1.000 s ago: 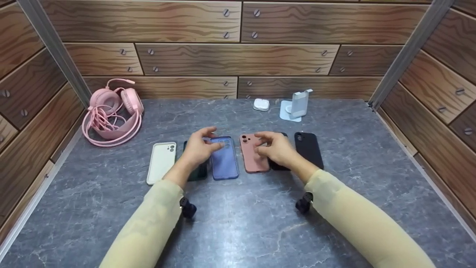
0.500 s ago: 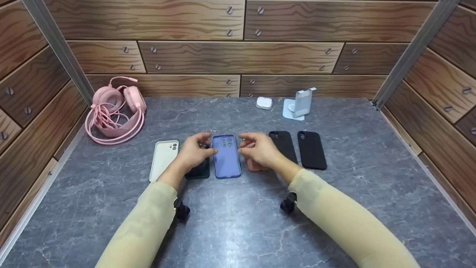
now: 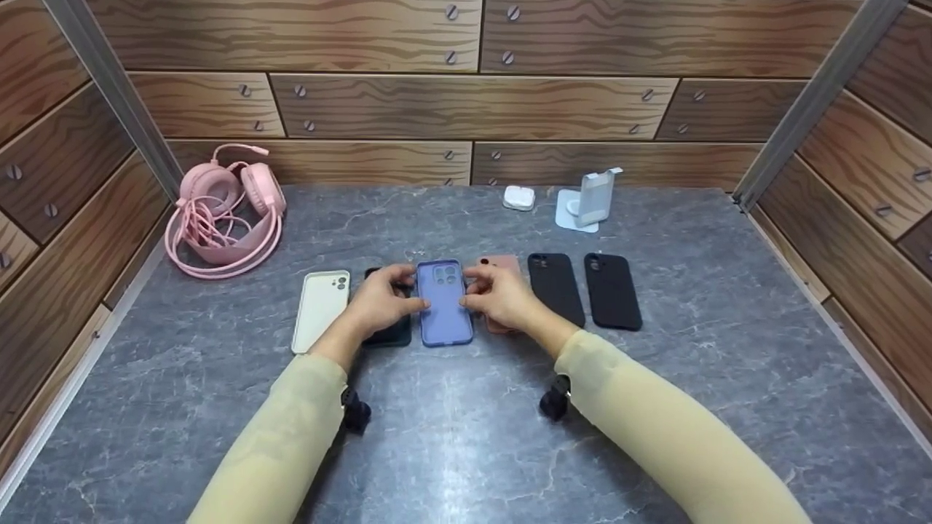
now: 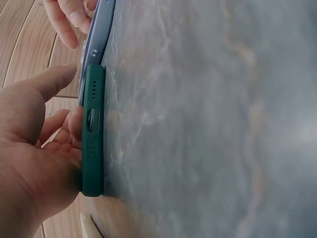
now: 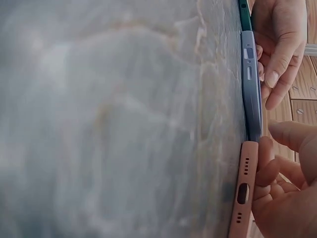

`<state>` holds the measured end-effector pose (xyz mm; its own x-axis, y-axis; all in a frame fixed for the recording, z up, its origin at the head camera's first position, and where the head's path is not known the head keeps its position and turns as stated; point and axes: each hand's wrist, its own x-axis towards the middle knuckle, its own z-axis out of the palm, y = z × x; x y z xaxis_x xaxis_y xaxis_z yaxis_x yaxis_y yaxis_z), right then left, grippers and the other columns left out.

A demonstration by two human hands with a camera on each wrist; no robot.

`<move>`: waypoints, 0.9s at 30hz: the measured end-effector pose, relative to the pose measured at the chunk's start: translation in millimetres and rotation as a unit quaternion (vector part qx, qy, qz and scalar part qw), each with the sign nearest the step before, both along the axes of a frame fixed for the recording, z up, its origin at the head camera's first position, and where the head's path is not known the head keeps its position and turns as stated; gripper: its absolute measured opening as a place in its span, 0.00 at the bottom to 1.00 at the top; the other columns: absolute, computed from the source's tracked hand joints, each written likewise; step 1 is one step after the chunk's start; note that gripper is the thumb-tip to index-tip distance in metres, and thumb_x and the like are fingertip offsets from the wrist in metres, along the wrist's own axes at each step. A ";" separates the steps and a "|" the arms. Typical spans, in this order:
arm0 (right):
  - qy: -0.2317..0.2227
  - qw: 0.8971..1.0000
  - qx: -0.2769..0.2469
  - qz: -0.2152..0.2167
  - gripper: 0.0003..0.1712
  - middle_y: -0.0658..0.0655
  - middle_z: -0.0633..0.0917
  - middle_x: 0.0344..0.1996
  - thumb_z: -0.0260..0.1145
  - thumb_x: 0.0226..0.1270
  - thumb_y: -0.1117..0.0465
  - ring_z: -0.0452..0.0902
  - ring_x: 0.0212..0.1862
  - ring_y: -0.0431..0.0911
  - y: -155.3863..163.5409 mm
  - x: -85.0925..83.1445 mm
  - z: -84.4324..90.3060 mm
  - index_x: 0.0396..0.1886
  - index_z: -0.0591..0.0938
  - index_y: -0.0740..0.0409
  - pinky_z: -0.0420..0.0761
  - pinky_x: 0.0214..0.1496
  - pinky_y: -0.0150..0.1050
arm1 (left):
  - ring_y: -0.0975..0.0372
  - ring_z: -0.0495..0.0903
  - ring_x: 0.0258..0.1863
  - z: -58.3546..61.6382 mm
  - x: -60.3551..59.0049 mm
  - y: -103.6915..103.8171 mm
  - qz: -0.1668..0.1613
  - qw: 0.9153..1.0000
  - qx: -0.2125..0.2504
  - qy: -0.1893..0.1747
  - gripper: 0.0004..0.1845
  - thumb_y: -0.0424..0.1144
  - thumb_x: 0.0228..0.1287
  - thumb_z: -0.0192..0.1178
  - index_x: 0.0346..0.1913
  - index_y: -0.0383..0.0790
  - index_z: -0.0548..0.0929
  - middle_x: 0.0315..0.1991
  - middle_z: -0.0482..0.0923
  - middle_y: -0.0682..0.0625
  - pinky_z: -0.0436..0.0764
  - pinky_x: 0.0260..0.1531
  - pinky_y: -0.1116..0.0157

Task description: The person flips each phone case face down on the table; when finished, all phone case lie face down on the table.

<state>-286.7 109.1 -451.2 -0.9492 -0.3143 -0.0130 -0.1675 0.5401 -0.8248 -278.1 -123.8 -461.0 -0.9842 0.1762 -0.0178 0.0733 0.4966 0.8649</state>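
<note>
Head view: the blue phone case [image 3: 446,322] lies with the left hand [image 3: 378,300] at its nine o'clock and the right hand [image 3: 506,297] at three. Both hands have drawn closer over the last half-second; the work thus appears centred on this case. Left wrist view: the green phone case [image 4: 93,171] lies at nine o'clock, thumb and fingers parted. Right wrist view: the pink phone case [image 5: 243,208] lies at four o'clock, thumb and fingers likewise parted; whether either hand touches the blue phone case cannot be told.
</note>
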 end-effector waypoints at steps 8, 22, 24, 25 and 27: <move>-0.034 0.999 0.004 0.007 0.33 0.55 0.81 0.39 0.73 0.60 0.60 0.66 0.17 0.42 -1.8 1.2 -1.9 0.66 0.74 0.56 0.66 0.13 0.35 | 0.55 0.73 0.42 1.7 2.2 1.8 -0.021 0.999 -0.048 0.013 0.40 0.42 0.51 0.75 0.68 0.37 0.70 0.53 0.73 0.44 0.74 0.44 0.60; -0.011 0.999 0.038 0.010 0.32 0.54 0.79 0.39 0.74 0.59 0.60 0.72 0.24 0.42 -4.1 1.2 -5.9 0.64 0.77 0.55 0.72 0.18 0.34 | 0.55 0.72 0.43 -1.6 3.8 2.5 -0.032 0.996 -0.080 0.035 0.42 0.42 0.49 0.76 0.68 0.37 0.70 0.55 0.72 0.44 0.73 0.46 0.61; -0.014 0.999 0.039 0.008 0.32 0.53 0.79 0.39 0.74 0.59 0.61 0.72 0.24 0.42 -4.1 1.2 -5.6 0.64 0.77 0.54 0.72 0.17 0.34 | 0.56 0.72 0.42 -0.7 3.9 2.7 -0.033 0.995 -0.083 0.035 0.42 0.42 0.49 0.76 0.68 0.37 0.70 0.55 0.72 0.44 0.73 0.44 0.61; -0.015 0.999 0.039 0.007 0.32 0.53 0.79 0.39 0.74 0.59 0.61 0.72 0.23 0.43 -4.0 1.1 -5.5 0.64 0.77 0.54 0.71 0.16 0.34 | 0.56 0.72 0.42 0.0 3.9 2.8 -0.033 0.995 -0.086 0.035 0.42 0.41 0.49 0.76 0.68 0.37 0.70 0.55 0.72 0.44 0.73 0.44 0.61; -0.013 0.999 0.039 0.007 0.32 0.53 0.79 0.39 0.74 0.59 0.61 0.72 0.24 0.43 -3.7 0.5 -5.4 0.64 0.77 0.54 0.71 0.17 0.34 | 0.56 0.72 0.41 0.7 3.2 3.3 -0.034 0.995 -0.091 0.036 0.42 0.41 0.49 0.75 0.68 0.37 0.70 0.54 0.72 0.44 0.73 0.43 0.61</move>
<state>-286.2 105.4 -456.6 -0.9440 -0.3238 -0.0634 -0.1534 0.6009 -0.7844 -275.0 -120.5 -460.3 -0.9702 0.2419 0.0140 0.1694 0.6358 0.7530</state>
